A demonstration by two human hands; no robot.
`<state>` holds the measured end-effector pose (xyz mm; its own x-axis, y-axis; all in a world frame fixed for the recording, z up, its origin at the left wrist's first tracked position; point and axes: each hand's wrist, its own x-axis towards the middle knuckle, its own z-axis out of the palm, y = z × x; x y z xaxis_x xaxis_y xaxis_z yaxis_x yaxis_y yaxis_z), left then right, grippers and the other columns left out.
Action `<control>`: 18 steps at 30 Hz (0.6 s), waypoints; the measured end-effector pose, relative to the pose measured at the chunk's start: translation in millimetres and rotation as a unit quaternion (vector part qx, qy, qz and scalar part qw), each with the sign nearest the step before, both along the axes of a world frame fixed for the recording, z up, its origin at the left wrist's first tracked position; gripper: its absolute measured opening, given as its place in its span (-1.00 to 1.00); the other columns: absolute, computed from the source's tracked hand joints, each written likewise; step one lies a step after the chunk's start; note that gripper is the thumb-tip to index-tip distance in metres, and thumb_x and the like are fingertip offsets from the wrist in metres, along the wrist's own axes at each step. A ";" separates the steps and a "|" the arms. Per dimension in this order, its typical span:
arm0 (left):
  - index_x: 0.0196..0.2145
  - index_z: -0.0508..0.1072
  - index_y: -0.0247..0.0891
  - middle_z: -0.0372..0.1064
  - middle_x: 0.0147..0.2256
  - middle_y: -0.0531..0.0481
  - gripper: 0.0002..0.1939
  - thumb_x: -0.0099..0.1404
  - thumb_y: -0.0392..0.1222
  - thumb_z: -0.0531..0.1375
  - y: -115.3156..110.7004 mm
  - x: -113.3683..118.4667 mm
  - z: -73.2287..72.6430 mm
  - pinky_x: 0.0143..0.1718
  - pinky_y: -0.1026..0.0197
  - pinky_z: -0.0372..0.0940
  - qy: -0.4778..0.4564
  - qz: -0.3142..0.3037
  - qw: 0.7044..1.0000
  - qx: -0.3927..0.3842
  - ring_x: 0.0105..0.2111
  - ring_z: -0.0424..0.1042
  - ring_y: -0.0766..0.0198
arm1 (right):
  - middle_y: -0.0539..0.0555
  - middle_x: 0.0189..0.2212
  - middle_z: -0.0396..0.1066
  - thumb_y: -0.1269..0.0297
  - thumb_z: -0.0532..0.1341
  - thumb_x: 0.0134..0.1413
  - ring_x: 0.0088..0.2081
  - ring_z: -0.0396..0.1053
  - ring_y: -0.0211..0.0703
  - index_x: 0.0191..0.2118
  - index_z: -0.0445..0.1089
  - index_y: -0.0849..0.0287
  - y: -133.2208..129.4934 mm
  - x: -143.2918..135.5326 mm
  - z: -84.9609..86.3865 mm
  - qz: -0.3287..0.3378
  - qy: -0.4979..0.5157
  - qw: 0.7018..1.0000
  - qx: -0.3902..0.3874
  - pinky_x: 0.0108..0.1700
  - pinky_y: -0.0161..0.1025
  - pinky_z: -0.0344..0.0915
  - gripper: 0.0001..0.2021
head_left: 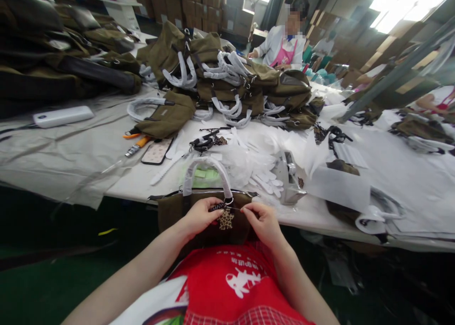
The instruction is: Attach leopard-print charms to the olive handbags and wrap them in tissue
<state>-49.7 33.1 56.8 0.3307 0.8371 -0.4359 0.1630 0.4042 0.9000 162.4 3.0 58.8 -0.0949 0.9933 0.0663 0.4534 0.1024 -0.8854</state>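
Observation:
An olive-brown handbag hangs over the table's front edge against my body, its wrapped handle standing up and its zip running along the top. Close to the handle's right-hand ring hangs a leopard-print charm. My left hand pinches a dark braided strap just left of that ring. On the other side, my right hand is closed on the end of a thin cord that stretches toward the ring. Fingers partly hide where strap and cord meet.
Olive bags with wrapped handles are heaped at the back. Nearer lie a phone, an orange-handled cutter, black straps, white gloves and a grey-white dispenser. A co-worker in a pink apron stands across the table.

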 end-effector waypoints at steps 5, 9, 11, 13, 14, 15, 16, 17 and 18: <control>-0.19 0.50 -0.35 0.53 -0.22 -0.17 -0.62 0.05 -0.10 0.27 -1.6 -0.4 -2.1 -0.31 0.14 0.38 0.011 -0.001 0.999 0.030 -0.21 0.49 0.05 | 0.06 -0.44 0.53 0.30 0.17 0.13 -0.37 0.46 -0.13 -0.40 0.51 0.15 1.1 -5.7 -0.2 -0.003 -0.016 1.000 0.008 -0.27 -0.23 0.36 -0.82; -0.18 0.49 -0.34 0.54 -0.23 -0.16 -0.59 0.03 -0.07 0.28 -1.5 0.0 -2.5 -0.32 0.13 0.38 0.004 0.003 1.000 0.015 -0.22 0.50 0.04 | 0.06 -0.44 0.53 0.29 0.16 0.14 -0.37 0.46 -0.11 -0.40 0.50 0.14 1.7 -6.5 -4.3 -0.011 -0.040 0.999 0.019 -0.28 -0.21 0.35 -0.82; -0.17 0.49 -0.34 0.54 -0.22 -0.16 -0.58 0.03 -0.06 0.29 -1.1 -0.1 -3.2 -0.31 0.12 0.38 0.001 0.001 1.000 0.013 -0.22 0.50 0.04 | 0.07 -0.43 0.53 0.29 0.16 0.14 -0.37 0.46 -0.10 -0.39 0.50 0.14 1.3 -6.7 -6.0 -0.018 -0.053 0.998 0.024 -0.28 -0.21 0.35 -0.82; -0.17 0.50 -0.34 0.54 -0.22 -0.16 -0.58 0.03 -0.06 0.29 -0.7 -0.7 -4.3 -0.30 0.12 0.39 0.003 -0.005 1.000 0.017 -0.21 0.50 0.03 | 0.07 -0.43 0.53 0.30 0.16 0.14 -0.36 0.46 -0.10 -0.39 0.50 0.14 0.6 -7.3 -7.7 -0.023 -0.064 0.997 0.029 -0.27 -0.21 0.34 -0.82; -0.17 0.50 -0.34 0.54 -0.22 -0.16 -0.59 0.04 -0.06 0.28 -0.5 -1.0 -4.8 -0.30 0.12 0.39 0.005 -0.009 1.000 0.020 -0.20 0.50 0.03 | 0.07 -0.42 0.53 0.30 0.16 0.14 -0.36 0.46 -0.11 -0.39 0.50 0.14 0.2 -7.9 -8.6 -0.025 -0.070 0.997 0.032 -0.27 -0.22 0.34 -0.82; -0.17 0.50 -0.34 0.54 -0.21 -0.16 -0.59 0.05 -0.06 0.28 -0.4 -1.4 -5.4 -0.30 0.12 0.39 0.008 -0.012 1.000 0.023 -0.20 0.50 0.03 | 0.07 -0.42 0.53 0.30 0.16 0.14 -0.36 0.45 -0.11 -0.39 0.50 0.14 -0.2 -8.7 -9.6 -0.027 -0.075 0.996 0.035 -0.28 -0.22 0.33 -0.83; -0.16 0.50 -0.34 0.54 -0.20 -0.17 -0.60 0.06 -0.07 0.27 -0.4 -1.7 -5.8 -0.30 0.12 0.39 0.011 -0.014 0.999 0.027 -0.20 0.50 0.03 | 0.07 -0.42 0.52 0.29 0.17 0.14 -0.36 0.45 -0.11 -0.38 0.50 0.14 -0.5 -9.8 -10.7 -0.026 -0.081 0.996 0.036 -0.28 -0.22 0.33 -0.83; -0.16 0.50 -0.34 0.54 -0.20 -0.17 -0.61 0.07 -0.08 0.26 -0.5 -1.9 -6.1 -0.29 0.12 0.39 0.013 -0.017 0.999 0.031 -0.19 0.50 0.03 | 0.07 -0.42 0.52 0.29 0.17 0.14 -0.36 0.45 -0.11 -0.38 0.50 0.14 -0.8 -11.2 -11.6 -0.024 -0.085 0.995 0.035 -0.28 -0.23 0.32 -0.83; -0.15 0.49 -0.34 0.54 -0.19 -0.17 -0.61 0.08 -0.09 0.26 -0.6 -2.1 -6.4 -0.29 0.12 0.39 0.014 -0.018 0.999 0.036 -0.19 0.50 0.03 | 0.06 -0.42 0.52 0.29 0.17 0.15 -0.36 0.45 -0.11 -0.37 0.50 0.14 -1.0 -12.8 -12.4 -0.020 -0.089 0.995 0.033 -0.29 -0.23 0.32 -0.83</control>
<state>-51.7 32.5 50.4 0.3507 0.8536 -0.3851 0.2015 0.3328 0.9212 149.6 2.0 46.4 -0.0715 0.9906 0.1164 0.6075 0.1358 -0.7827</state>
